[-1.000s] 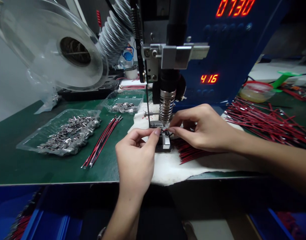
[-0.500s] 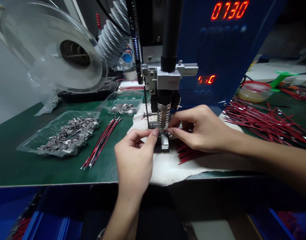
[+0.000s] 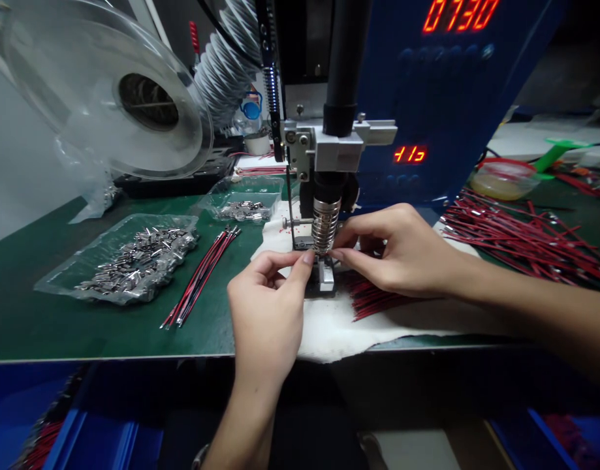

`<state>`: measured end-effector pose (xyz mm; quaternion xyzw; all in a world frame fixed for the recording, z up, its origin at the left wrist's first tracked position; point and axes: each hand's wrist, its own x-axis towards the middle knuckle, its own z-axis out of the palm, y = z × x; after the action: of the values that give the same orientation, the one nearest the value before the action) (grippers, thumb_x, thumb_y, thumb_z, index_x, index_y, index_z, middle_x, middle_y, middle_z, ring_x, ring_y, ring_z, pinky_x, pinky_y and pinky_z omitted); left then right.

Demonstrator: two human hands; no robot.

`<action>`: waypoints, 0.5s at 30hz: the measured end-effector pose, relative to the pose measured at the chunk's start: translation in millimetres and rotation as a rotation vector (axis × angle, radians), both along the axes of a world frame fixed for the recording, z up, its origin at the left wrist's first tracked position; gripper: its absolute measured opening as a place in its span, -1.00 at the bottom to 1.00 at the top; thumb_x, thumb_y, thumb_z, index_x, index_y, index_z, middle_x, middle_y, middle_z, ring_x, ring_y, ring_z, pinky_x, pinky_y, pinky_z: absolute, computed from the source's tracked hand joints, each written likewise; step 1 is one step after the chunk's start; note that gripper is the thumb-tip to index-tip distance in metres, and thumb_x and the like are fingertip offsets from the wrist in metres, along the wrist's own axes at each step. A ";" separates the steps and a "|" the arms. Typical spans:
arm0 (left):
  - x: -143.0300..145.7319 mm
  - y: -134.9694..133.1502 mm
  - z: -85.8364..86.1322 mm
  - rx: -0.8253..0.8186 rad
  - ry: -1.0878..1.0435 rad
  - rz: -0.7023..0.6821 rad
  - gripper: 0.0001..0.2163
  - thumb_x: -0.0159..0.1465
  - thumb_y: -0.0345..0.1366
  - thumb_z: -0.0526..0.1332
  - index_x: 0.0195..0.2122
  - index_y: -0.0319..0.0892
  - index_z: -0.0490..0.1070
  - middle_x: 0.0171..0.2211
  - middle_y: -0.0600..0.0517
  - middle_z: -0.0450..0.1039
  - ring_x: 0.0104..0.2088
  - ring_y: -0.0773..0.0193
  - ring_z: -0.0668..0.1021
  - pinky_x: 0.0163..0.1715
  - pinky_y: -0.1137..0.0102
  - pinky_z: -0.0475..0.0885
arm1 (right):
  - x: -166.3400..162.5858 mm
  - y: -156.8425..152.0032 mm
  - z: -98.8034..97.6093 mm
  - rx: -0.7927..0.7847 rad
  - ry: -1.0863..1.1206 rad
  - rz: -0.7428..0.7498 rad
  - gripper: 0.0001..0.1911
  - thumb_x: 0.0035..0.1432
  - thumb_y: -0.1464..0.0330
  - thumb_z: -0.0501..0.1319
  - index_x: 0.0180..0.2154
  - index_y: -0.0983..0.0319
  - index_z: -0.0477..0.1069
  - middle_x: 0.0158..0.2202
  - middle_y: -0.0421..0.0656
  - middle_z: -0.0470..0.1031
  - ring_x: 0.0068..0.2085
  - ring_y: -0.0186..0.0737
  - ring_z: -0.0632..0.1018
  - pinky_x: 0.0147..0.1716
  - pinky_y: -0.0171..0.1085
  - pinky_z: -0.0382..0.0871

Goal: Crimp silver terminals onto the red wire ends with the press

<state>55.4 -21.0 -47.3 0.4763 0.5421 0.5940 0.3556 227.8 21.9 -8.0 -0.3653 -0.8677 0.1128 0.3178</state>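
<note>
Left hand (image 3: pixel 268 313): thumb and index pinched together left of metal block (image 3: pixel 326 277); couldn't tell what sat between tips, too small. Right hand (image 3: pixel 400 254): thumb and index pinched too, right of spring-wrapped nozzle (image 3: pixel 326 222); contents couldn't be made out. Nozzle pointed down between both sets of fingertips, near block. Red wires (image 3: pixel 371 303) lay on white sheet (image 3: pixel 329 339), partly under right hand. Wire bundle (image 3: pixel 199 277) lay left of left hand, beside clear tray (image 3: pixel 52 281) of metal connectors (image 3: pixel 138 261). Blue machine (image 3: pixel 427 91) stood behind.
</note>
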 end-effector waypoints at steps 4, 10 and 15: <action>-0.8 0.2 -0.8 -0.005 0.013 -0.001 -0.76 0.11 -0.13 0.38 -0.37 -0.23 0.56 -0.55 0.06 0.42 -0.61 0.46 0.23 -0.64 0.53 0.14 | 0.5 -0.4 -0.5 -0.008 -0.002 -0.005 -0.88 0.11 0.44 0.23 -0.38 0.31 0.55 -0.52 -0.24 0.52 -0.56 -0.47 0.37 -0.49 -0.41 0.21; -1.3 0.6 -2.4 0.010 0.016 -0.001 -0.77 0.11 -0.14 0.38 -0.37 -0.22 0.56 -0.54 0.04 0.43 -0.59 0.43 0.28 -0.62 0.51 0.16 | 0.0 -1.1 0.5 -0.019 -0.026 -0.014 -0.86 0.13 0.43 0.21 -0.38 0.30 0.55 -0.51 -0.22 0.52 -0.57 -0.45 0.37 -0.49 -0.39 0.22; -0.3 0.3 -1.3 0.001 0.013 -0.004 -0.77 0.11 -0.13 0.39 -0.38 -0.21 0.56 -0.53 0.03 0.45 -0.59 0.42 0.30 -0.61 0.51 0.17 | 0.3 -1.3 -0.1 -0.015 -0.021 -0.009 -0.87 0.13 0.42 0.22 -0.38 0.30 0.54 -0.50 -0.23 0.53 -0.57 -0.46 0.38 -0.48 -0.41 0.24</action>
<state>55.1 -20.7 -48.5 0.4814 0.5433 0.5902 0.3531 228.1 20.5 -8.2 -0.3728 -0.8685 0.1142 0.3061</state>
